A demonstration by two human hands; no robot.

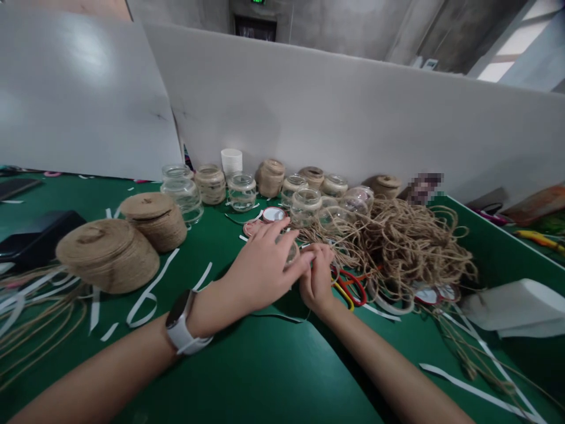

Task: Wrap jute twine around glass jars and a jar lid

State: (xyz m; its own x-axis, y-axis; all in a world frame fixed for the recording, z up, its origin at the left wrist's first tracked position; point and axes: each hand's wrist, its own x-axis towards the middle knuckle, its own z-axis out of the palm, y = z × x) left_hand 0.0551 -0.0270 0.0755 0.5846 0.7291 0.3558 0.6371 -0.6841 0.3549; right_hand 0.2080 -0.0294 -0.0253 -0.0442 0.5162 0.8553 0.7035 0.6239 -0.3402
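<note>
My left hand (265,268), with a white watch on the wrist, lies over a small glass jar (292,252), its fingers wrapped round the top and side. Most of the jar is hidden beneath the palm. Against the jar's right side is my right hand (316,277), fingers curled in a pinch near the left thumb; what they pinch is too small to make out. A thin dark strand (280,317) runs on the table below both hands. Red-handled scissors (354,287) and a yellow handle lie just right of my right hand.
Twine-wrapped jars (108,254) stand at left. Clear glass jars (242,191), more wrapped jars and white cups (232,161) line the back before a white partition (309,106). A twine heap (410,241) and a white roll (521,307) are at right. White strips (152,294) lie scattered.
</note>
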